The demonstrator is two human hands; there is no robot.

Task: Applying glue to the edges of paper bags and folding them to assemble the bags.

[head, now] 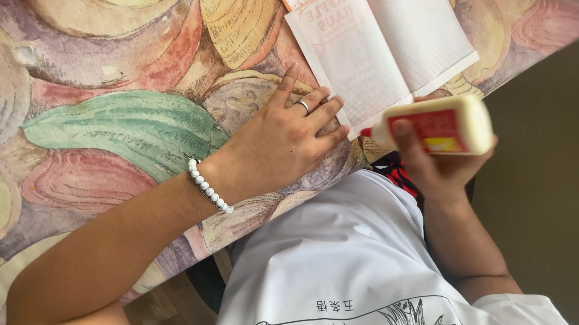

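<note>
Down below us we see a table covered with a cloth full of big painted shapes in green, red, purple and yellow. The cloth looks smooth and flat. The table edge runs slanted from the lower left up to the upper right. Past that edge, on the right, we see a plain dull brown floor, and low down a bit of wood floor too.

Our left hand lies flat on the cloth with its fingers spread a little. It has a silver ring on one finger, and a white bead bracelet goes round the wrist. The fingertips touch the corner of a white paper sheet. The paper is thin, has a fold down its middle and pale red print, and it lies near the table edge at the top.

Our right hand is off the table, just past its edge. It is closed around a glue bottle. The bottle is round, cream-coloured plastic with a red and yellow label, and its red tip points at the paper's corner.

We wear a white shirt with a black drawing on it. The left part of the table has lots of open cloth.
</note>
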